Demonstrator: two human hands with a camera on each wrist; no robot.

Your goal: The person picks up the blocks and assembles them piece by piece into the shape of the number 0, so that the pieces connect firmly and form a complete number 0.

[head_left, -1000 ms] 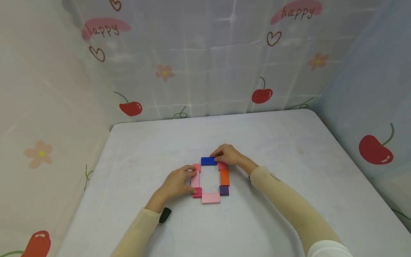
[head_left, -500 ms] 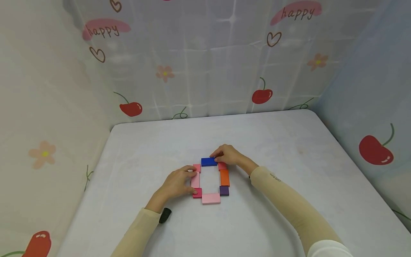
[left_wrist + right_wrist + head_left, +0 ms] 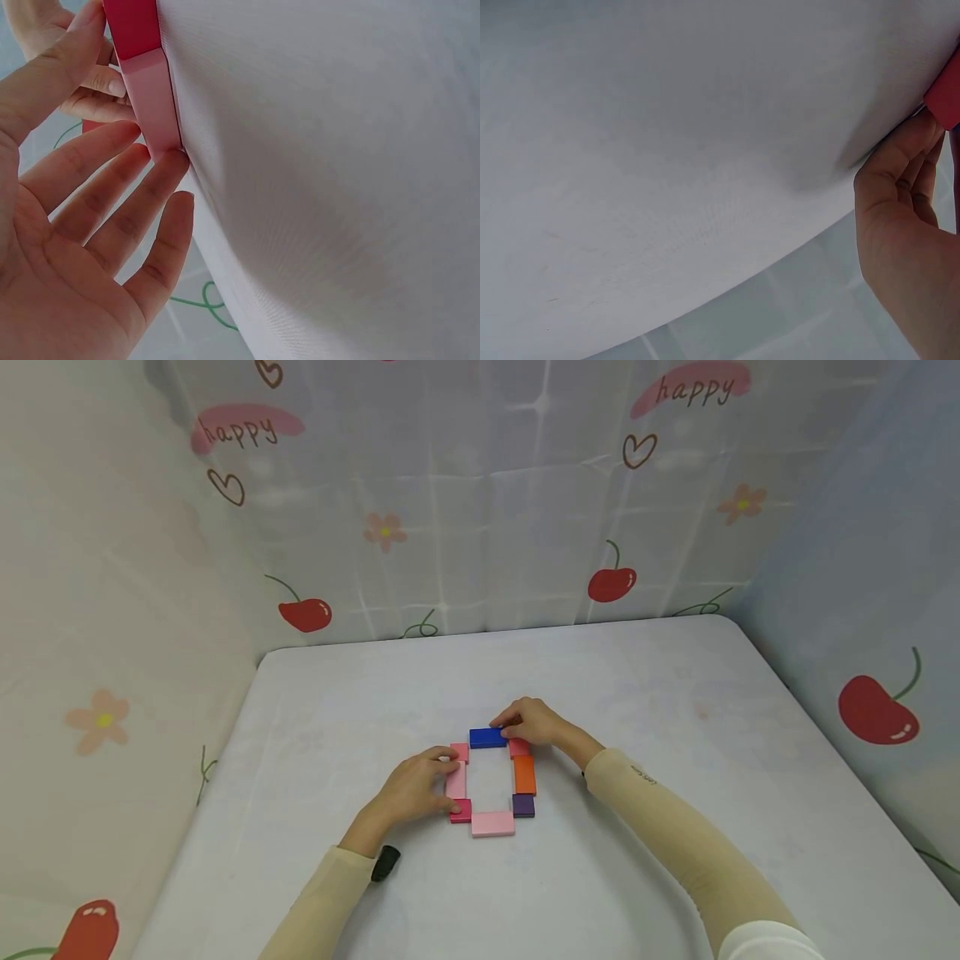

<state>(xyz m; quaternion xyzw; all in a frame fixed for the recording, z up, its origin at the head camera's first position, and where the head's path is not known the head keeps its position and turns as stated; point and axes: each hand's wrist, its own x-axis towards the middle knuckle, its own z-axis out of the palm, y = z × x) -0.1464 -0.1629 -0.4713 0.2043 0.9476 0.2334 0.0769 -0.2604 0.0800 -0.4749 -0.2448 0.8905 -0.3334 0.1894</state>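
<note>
Several flat coloured blocks form a rectangular ring on the white table. Along its left side lie a coral block (image 3: 459, 749), a light pink block (image 3: 456, 781) and a crimson block (image 3: 462, 814). My left hand (image 3: 414, 785) touches this side, thumb at the crimson block; in the left wrist view its fingers (image 3: 124, 217) extend loosely along the pink block (image 3: 152, 97). At the far side, my right hand (image 3: 534, 722) has thumb and forefinger about the right end of the blue block (image 3: 486, 738). Beside that hand lies a red block (image 3: 519, 747), partly covered.
An orange block (image 3: 525, 775) and a purple block (image 3: 523, 806) continue the right side. A pink block (image 3: 492, 824) makes the near side. Patterned curtains (image 3: 480, 527) stand behind the white table (image 3: 637, 677) and at both sides.
</note>
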